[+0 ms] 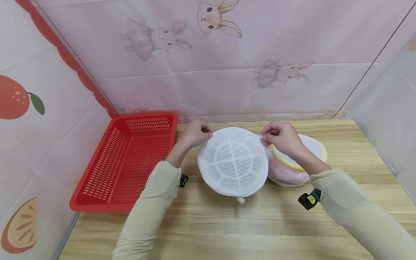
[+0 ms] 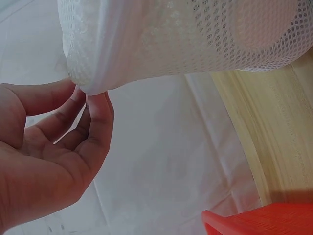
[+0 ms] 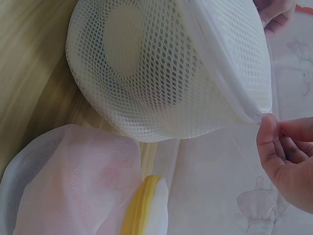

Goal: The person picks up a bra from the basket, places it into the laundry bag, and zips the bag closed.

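A round white mesh laundry bag (image 1: pixel 232 162) hangs between my two hands, its flat circular end facing up in the head view. My left hand (image 1: pixel 196 133) pinches the rim at the upper left, thumb against fingertips. With thumb and fingers, my right hand (image 1: pixel 282 137) pinches the rim at the upper right, by the zipper edge. A small white tab (image 1: pixel 241 200) sticks out at the bag's near edge. In the right wrist view the mesh side (image 3: pixel 161 73) bulges out, with a pale round patch on it.
A second bag, pinkish mesh with a yellow zipper band (image 1: pixel 287 171), stands on the wooden table (image 1: pixel 208 231) partly behind my right hand. To the left lies a red plastic basket (image 1: pixel 121 207) with slotted walls. A rabbit-print curtain (image 1: pixel 221 83) rises behind the table.
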